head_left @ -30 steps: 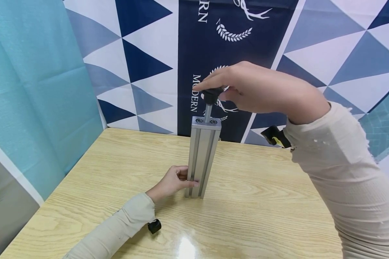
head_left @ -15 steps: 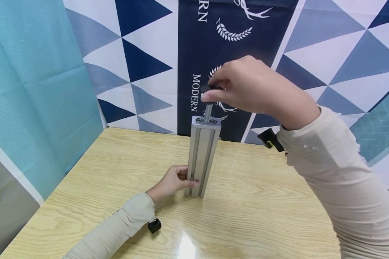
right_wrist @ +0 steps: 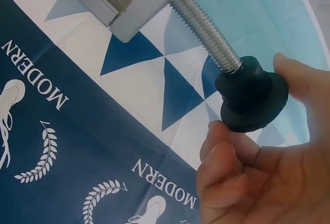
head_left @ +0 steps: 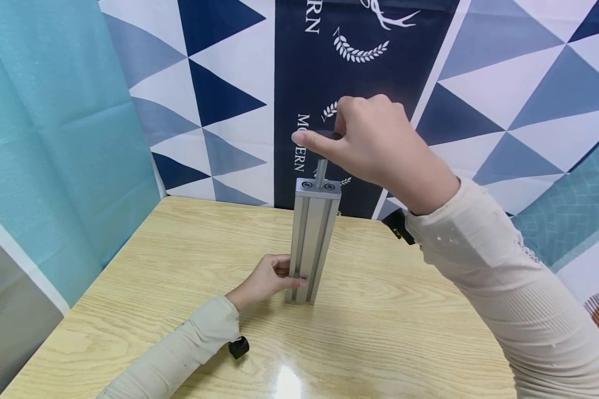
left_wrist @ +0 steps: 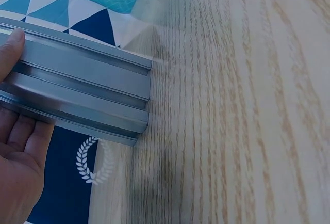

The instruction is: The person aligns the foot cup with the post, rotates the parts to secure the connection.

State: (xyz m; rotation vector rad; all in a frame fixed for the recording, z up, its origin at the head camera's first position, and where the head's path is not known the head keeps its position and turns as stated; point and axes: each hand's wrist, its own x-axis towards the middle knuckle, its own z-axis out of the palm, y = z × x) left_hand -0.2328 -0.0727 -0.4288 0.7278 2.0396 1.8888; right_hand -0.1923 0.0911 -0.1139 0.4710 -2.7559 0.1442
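At the far left hung a teal curtain (head_left: 55, 138). Next, on the near side, the left hand (head_left: 264, 281) gripped the bar (head_left: 311, 238) low down, its thumb on one side and fingers on the other. Upright, the bar stood on the table (head_left: 404, 288) before a patterned cloth (head_left: 229, 100). Above its top rose a threaded rod (right_wrist: 206, 33) with a black knob (right_wrist: 252, 95). Further right, the right hand (head_left: 374, 141) held the knob's rim between thumb and curled fingers.

A big cloth with triangles (head_left: 349, 72) is hanging behind the wooden worktop's (head_left: 394, 310) back edge. A blue-green sheet (head_left: 60, 127) is hanging beside its left edge.
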